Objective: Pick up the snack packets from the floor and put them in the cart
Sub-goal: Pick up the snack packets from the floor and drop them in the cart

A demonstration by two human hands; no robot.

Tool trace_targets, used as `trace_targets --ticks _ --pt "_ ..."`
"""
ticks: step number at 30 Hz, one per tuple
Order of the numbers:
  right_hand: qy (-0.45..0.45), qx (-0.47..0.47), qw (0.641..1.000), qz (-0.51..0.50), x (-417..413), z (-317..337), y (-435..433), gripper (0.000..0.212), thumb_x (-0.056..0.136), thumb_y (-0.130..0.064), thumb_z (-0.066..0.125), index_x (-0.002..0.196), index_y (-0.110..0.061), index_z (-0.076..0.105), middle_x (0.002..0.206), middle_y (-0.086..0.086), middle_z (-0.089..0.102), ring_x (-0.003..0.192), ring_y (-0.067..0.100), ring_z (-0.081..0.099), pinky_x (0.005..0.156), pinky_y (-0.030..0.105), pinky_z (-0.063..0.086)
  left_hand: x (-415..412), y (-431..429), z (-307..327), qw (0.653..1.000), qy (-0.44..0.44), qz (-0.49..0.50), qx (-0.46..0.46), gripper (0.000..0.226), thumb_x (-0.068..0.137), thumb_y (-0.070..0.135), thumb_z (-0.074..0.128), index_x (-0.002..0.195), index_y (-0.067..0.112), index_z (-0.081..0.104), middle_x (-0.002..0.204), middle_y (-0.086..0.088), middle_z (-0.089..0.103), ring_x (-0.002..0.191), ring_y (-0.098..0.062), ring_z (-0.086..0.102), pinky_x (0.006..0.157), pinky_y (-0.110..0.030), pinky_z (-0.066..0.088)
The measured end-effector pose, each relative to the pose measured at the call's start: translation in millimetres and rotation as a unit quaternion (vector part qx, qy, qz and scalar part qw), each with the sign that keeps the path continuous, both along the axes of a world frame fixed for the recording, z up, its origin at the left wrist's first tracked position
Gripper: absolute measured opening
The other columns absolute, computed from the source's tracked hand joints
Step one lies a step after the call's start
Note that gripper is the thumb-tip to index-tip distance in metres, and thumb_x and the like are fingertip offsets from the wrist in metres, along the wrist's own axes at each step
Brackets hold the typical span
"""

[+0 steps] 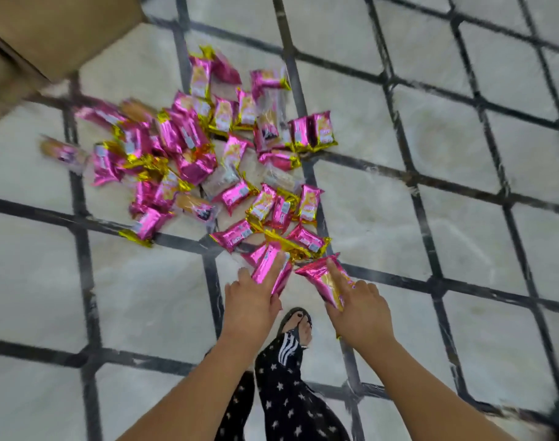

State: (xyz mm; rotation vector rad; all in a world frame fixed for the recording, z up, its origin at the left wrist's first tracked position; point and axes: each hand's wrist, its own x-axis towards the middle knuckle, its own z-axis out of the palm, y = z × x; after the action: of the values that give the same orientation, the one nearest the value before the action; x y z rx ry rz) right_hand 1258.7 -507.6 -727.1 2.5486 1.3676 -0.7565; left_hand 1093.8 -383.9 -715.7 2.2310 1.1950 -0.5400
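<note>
Several pink and gold snack packets (195, 154) lie in a loose heap on the white tiled floor (431, 154). My left hand (251, 300) holds a pink packet (268, 265) at the near edge of the heap, with fingers on both sides of it. My right hand (359, 308) holds another pink and gold packet (322, 278), its forefinger stretched along the top. The picture is blurred by motion. No cart shows in the view.
A brown cardboard box (58, 30) stands at the top left, close to the heap. Dark grout lines cross the floor. My foot in a dark sandal (297, 324) and star-patterned trouser legs (291, 396) are just below my hands.
</note>
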Motion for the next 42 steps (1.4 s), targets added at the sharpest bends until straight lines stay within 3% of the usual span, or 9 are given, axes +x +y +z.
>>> trace_targets --ticks 3,6,9,12,15,22,32,35,42 --pt "0.012 0.042 0.999 -0.004 -20.4 76.9 8.2 0.084 0.089 -0.046 0.056 0.145 -0.047 -0.007 0.091 0.011 0.062 0.093 0.033 0.058 0.067 0.035 0.044 -26.3 6.5 88.9 0.998 -0.045 0.038 0.027 0.081 0.099 0.037 0.045 0.146 0.048 -0.02 0.122 -0.019 0.039 0.101 -0.035 0.048 0.097 -0.039 0.041" --pt "0.017 0.087 0.996 0.007 -41.3 148.3 13.3 0.084 0.089 -0.046 0.058 0.148 -0.046 -0.001 0.103 0.015 0.063 0.101 0.036 0.058 0.069 0.037 0.045 -55.7 7.2 165.9 0.987 -0.128 0.085 0.039 0.086 0.095 0.031 0.055 0.146 0.05 -0.011 0.104 -0.013 0.038 0.1 -0.039 0.045 0.099 -0.046 0.042" --pt "0.028 0.118 0.992 0.02 -61.2 208.1 10.9 0.081 0.091 -0.05 0.052 0.15 -0.046 -0.004 0.105 0.012 0.063 0.108 0.034 0.054 0.08 0.039 0.046 -80.0 3.3 232.3 0.975 -0.181 0.118 0.049 0.092 0.091 0.03 0.061 0.14 0.056 -0.013 0.093 -0.003 0.029 0.083 -0.029 0.047 0.084 -0.039 0.049" --pt "0.049 0.14 0.988 0.032 -75.8 248.6 3.1 0.08 0.089 -0.053 0.048 0.151 -0.046 -0.002 0.092 0.008 0.061 0.101 0.032 0.056 0.078 0.038 0.047 -100.1 -8.7 281.5 0.962 -0.202 0.163 0.085 0.093 0.088 0.029 0.066 0.144 0.055 -0.003 0.093 -0.001 0.028 0.066 -0.017 0.042 0.057 -0.021 0.036" --pt "0.077 0.158 0.983 0.048 -82.9 276.8 -3.8 0.079 0.091 -0.05 0.049 0.151 -0.047 -0.001 0.098 0.008 0.061 0.101 0.031 0.055 0.078 0.039 0.046 -112.8 -29.0 313.8 0.943 -0.228 0.208 0.122 0.101 0.081 0.025 0.073 0.149 0.054 0.004 0.09 0.0 0.031 0.06 -0.016 0.044 0.053 -0.015 0.034" --pt "0.144 0.212 0.964 0.077 -86.2 318.6 5.3 0.081 0.089 -0.057 0.047 0.144 -0.058 -0.013 0.093 0.003 0.058 0.092 0.023 0.057 0.071 0.037 0.048 -110.6 -85.8 346.0 0.91 -0.247 0.282 0.176 0.1 0.075 0.022 0.079 0.15 0.045 0.018 0.087 0.0 0.032 0.056 -0.016 0.043 0.05 -0.021 0.042" --pt "0.167 0.198 0.948 0.184 -94.1 319.4 10.4 0.076 0.084 -0.069 0.035 0.15 -0.05 0.004 0.101 -0.002 0.058 0.103 0.023 0.053 0.073 0.041 0.052 -94.9 -124.7 354.3 0.867 -0.201 0.434 0.142 0.113 0.074 0.034 0.07 0.142 0.062 -0.016 0.118 -0.004 0.034 0.1 -0.022 0.053 0.087 -0.034 0.052" --pt "0.167 0.191 0.939 0.232 -103.7 320.8 16.0 0.073 0.087 -0.067 0.036 0.147 -0.054 -0.002 0.091 -0.003 0.055 0.094 0.021 0.052 0.073 0.04 0.05 -103.9 -131.1 350.0 0.858 -0.18 0.461 0.135 0.111 0.075 0.042 0.066 0.145 0.055 -0.019 0.102 -0.004 0.049 0.094 -0.021 0.053 0.079 -0.036 0.052" --pt "0.151 0.153 0.918 0.334 -165.7 333.9 40.4 0.078 0.092 -0.053 0.05 0.15 -0.046 -0.001 0.092 -0.001 0.051 0.092 0.018 0.051 0.064 0.031 0.038 -164.4 -138.1 351.2 0.787 -0.185 0.56 0.181 0.099 0.086 0.053 0.063 0.143 0.058 -0.018 0.092 0.001 0.039 0.089 -0.018 0.049 0.08 -0.033 0.05"
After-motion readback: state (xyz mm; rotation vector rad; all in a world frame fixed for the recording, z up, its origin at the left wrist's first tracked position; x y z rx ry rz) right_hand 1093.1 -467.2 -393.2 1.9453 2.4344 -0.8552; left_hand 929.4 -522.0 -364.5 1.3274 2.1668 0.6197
